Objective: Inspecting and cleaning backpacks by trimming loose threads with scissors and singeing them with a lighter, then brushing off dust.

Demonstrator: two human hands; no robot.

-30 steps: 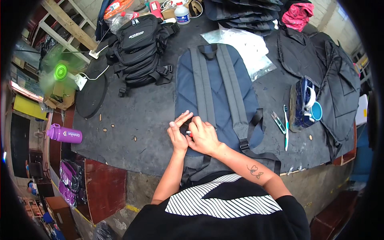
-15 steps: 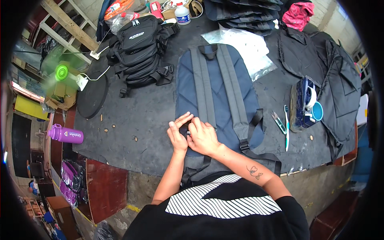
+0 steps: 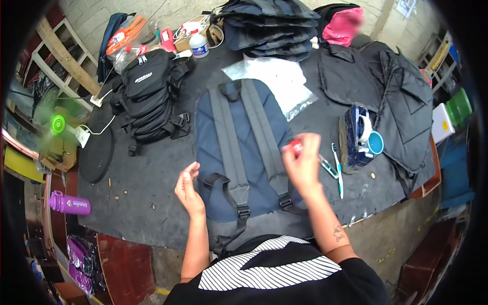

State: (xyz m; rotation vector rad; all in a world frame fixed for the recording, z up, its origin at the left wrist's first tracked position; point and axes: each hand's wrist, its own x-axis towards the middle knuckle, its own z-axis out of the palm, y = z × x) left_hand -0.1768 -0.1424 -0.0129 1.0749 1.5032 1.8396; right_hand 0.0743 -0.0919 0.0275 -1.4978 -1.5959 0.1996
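A navy backpack (image 3: 209, 124) with grey shoulder straps lies strap side up in front of me, its top handle pointing away. By its left edge is my left hand (image 3: 190, 190), fingers apart and holding nothing. My right hand (image 3: 305, 165) is raised over the right edge of the backpack and closed round a small red object (image 3: 296, 147); most of that object is hidden, so its kind cannot be made out. Just right of this hand lie a pair of thread snips (image 3: 328, 166) and a white and teal toothbrush (image 3: 337, 170).
A clear-sided case (image 3: 351, 142) with a blue cup (image 3: 375, 143) stands at right, beside black bags (image 3: 406, 112). A black backpack (image 3: 147, 96), a white bottle (image 3: 199, 44), stacked dark bags (image 3: 269, 30) and plastic bags (image 3: 284, 84) lie farther back. A purple flask (image 3: 71, 203) is at left.
My hands have come apart from the backpack's lower left. The right moved right and up, now holding a small red object. A strap end now shows at the lower left. The view has shifted.
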